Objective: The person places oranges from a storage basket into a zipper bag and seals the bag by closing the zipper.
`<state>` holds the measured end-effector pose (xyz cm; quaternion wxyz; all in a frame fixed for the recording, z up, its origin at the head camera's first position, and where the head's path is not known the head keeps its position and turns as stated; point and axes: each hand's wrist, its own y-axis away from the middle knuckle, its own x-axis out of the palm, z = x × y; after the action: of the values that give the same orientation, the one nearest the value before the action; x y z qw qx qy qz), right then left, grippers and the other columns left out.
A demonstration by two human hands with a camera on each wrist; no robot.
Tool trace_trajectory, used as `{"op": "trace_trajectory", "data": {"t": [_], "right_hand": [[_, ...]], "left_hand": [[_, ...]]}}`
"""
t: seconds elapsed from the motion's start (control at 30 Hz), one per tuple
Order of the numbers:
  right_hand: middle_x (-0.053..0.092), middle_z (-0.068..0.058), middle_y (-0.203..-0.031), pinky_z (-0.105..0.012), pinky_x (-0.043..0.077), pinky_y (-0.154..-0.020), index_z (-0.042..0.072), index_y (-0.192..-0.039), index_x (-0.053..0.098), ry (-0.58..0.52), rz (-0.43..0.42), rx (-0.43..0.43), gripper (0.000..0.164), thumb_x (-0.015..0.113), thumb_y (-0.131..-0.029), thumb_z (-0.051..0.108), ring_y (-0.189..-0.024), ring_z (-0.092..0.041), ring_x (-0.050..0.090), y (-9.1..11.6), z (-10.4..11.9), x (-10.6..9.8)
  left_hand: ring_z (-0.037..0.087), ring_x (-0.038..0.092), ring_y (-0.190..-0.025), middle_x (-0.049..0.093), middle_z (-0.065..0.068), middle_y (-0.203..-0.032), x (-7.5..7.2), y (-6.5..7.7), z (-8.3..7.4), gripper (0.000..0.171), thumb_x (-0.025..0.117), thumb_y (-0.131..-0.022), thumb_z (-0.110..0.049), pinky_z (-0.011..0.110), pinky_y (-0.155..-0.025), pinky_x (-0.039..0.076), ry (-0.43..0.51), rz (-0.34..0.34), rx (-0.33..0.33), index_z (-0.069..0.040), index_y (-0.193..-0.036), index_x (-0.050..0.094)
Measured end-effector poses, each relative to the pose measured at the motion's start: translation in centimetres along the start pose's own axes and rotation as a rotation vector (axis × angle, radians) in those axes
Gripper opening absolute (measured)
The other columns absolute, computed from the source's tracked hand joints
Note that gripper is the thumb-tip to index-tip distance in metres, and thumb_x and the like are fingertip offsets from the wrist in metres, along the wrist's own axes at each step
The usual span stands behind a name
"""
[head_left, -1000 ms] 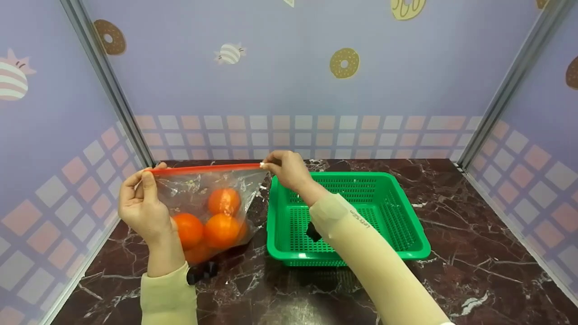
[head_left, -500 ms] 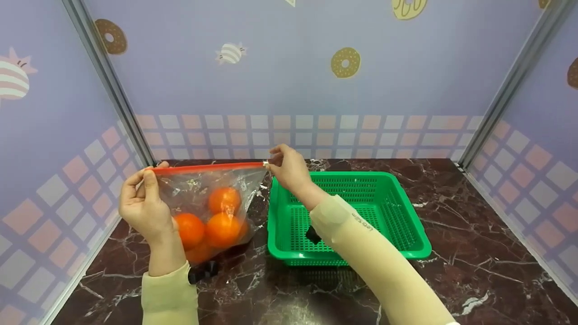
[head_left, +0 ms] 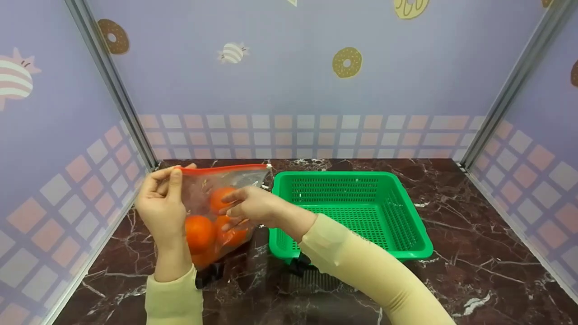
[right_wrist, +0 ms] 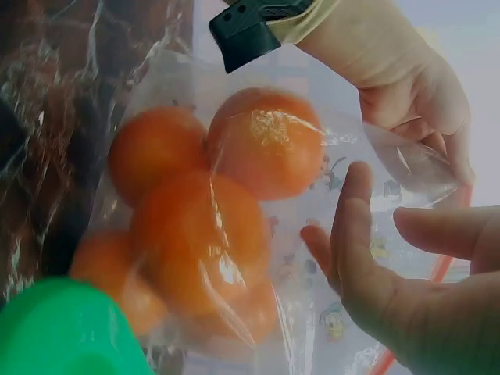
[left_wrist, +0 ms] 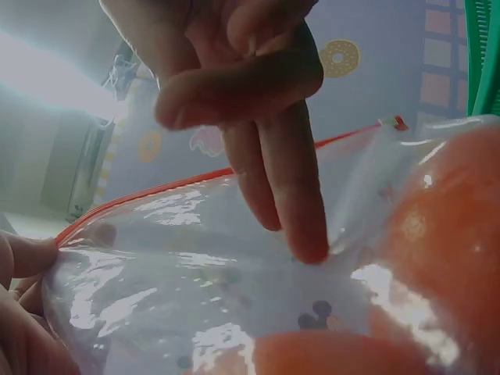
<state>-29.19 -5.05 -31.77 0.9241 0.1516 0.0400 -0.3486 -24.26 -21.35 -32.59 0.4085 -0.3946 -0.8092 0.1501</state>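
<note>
A clear zip bag (head_left: 197, 194) with a red zip strip (head_left: 226, 169) holds several oranges (head_left: 199, 234). My left hand (head_left: 163, 212) pinches its upper left corner between thumb and fingers. At the strip's far right end sits a small white slider (head_left: 269, 166), with no hand on it. My right hand (head_left: 257, 206) is in front of the bag, over the oranges, fingers spread and loosely bent around nothing. In the left wrist view its fingertips (left_wrist: 309, 251) meet or nearly meet the plastic. Cartoon prints show on the bag in the right wrist view.
Right of the bag, a green slotted basket (head_left: 419, 234) stands on the dark marbled tabletop (head_left: 469, 271), partly covered by my right forearm. Patterned purple wall panels (head_left: 289, 90) enclose the back and both sides.
My right hand has left the slider and moved down and left, in front of the oranges. My left hand has shifted right with the bag's corner, so the strip looks slacker.
</note>
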Motion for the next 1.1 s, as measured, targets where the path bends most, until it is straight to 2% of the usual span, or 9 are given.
{"op": "trace_trajectory", "data": {"t": [0.17,0.27,0.43,0.57,0.63,0.73,0.87,1.0,1.1], "right_hand": [[0.053,-0.015,-0.153,-0.054,0.055,-0.102,0.008,-0.159,0.037,-0.033,0.042,0.017,0.069,0.066,-0.096,0.001,-0.124,-0.030,0.067,0.1,0.0,-0.2],[0.053,-0.011,-0.155,-0.052,0.059,-0.095,0.012,-0.159,0.038,0.025,0.038,-0.002,0.076,0.075,-0.092,0.006,-0.118,-0.024,0.069,-0.2,-0.3,-0.4],[0.069,-0.006,-0.120,-0.034,0.061,-0.078,0.008,-0.135,0.060,0.159,-0.031,-0.096,0.044,0.074,-0.095,0.017,-0.086,-0.015,0.065,-1.6,-1.3,-0.3],[0.067,-0.003,-0.102,-0.024,0.051,-0.071,0.004,-0.122,0.068,0.155,-0.135,-0.112,0.023,0.062,-0.102,0.012,-0.082,-0.011,0.059,-3.3,-2.3,-0.9],[0.068,-0.008,-0.105,-0.023,0.050,-0.067,0.001,-0.125,0.067,0.104,-0.179,-0.093,0.025,0.055,-0.103,0.004,-0.078,-0.012,0.059,-4.2,-2.6,-1.5],[0.070,-0.013,-0.113,-0.024,0.050,-0.062,0.004,-0.135,0.065,0.051,-0.242,-0.042,0.037,0.049,-0.101,-0.003,-0.072,-0.012,0.057,-5.1,-3.1,-2.4],[0.065,-0.009,-0.099,-0.031,0.049,-0.062,0.010,-0.152,0.051,-0.013,-0.286,0.042,0.051,0.046,-0.103,-0.003,-0.066,-0.014,0.054,-5.6,-3.4,-3.5],[0.053,-0.006,-0.089,-0.035,0.046,-0.067,0.003,-0.152,0.046,-0.076,-0.295,0.091,0.048,0.047,-0.104,0.001,-0.069,-0.016,0.049,-5.7,-3.4,-4.3],[0.059,-0.011,-0.110,-0.041,0.056,-0.083,-0.001,-0.151,0.043,-0.091,-0.299,0.122,0.047,0.049,-0.105,0.005,-0.091,-0.022,0.060,-5.4,-3.2,-4.6]], "left_hand": [[0.014,0.079,-0.084,0.081,0.006,-0.092,0.7,1.1,-0.8,0.007,0.068,-0.094,0.005,0.021,-0.069,0.061,-0.128,0.180,-0.094,0.011,-0.096,0.067],[0.011,0.077,-0.084,0.081,0.003,-0.095,1.3,1.7,-0.5,0.009,0.068,-0.095,0.004,0.019,-0.061,0.059,-0.182,0.252,-0.135,0.012,-0.097,0.065],[0.007,0.073,-0.083,0.080,0.001,-0.100,2.2,2.6,1.7,0.007,0.067,-0.096,0.003,0.018,-0.068,0.058,-0.241,0.287,-0.118,0.010,-0.097,0.065],[0.008,0.073,-0.097,0.078,0.011,-0.111,2.3,2.6,3.0,0.008,0.066,-0.097,0.002,0.018,-0.084,0.058,-0.253,0.310,-0.142,0.009,-0.102,0.067],[0.013,0.072,-0.104,0.076,0.016,-0.114,1.9,2.3,3.0,0.012,0.065,-0.099,-0.001,0.020,-0.092,0.056,-0.394,0.336,-0.164,0.008,-0.107,0.068],[0.027,0.069,-0.106,0.073,0.018,-0.115,1.1,1.8,1.9,0.017,0.064,-0.102,-0.012,0.036,-0.095,0.055,-0.848,0.436,-0.239,0.001,-0.111,0.070],[0.045,0.057,-0.123,0.066,0.023,-0.126,0.2,1.3,1.2,0.025,0.066,-0.100,-0.020,0.060,-0.102,0.047,-1.373,0.740,-0.360,-0.003,-0.119,0.069],[0.050,0.041,-0.139,0.050,0.028,-0.147,-0.1,1.5,3.3,0.047,0.074,-0.095,-0.026,0.066,-0.109,0.041,-1.479,0.992,-0.412,-0.003,-0.134,0.062],[0.050,0.036,-0.143,0.041,0.030,-0.154,-0.3,2.0,5.4,0.059,0.076,-0.094,-0.031,0.065,-0.111,0.039,-1.519,1.044,-0.412,-0.002,-0.140,0.055]]}}
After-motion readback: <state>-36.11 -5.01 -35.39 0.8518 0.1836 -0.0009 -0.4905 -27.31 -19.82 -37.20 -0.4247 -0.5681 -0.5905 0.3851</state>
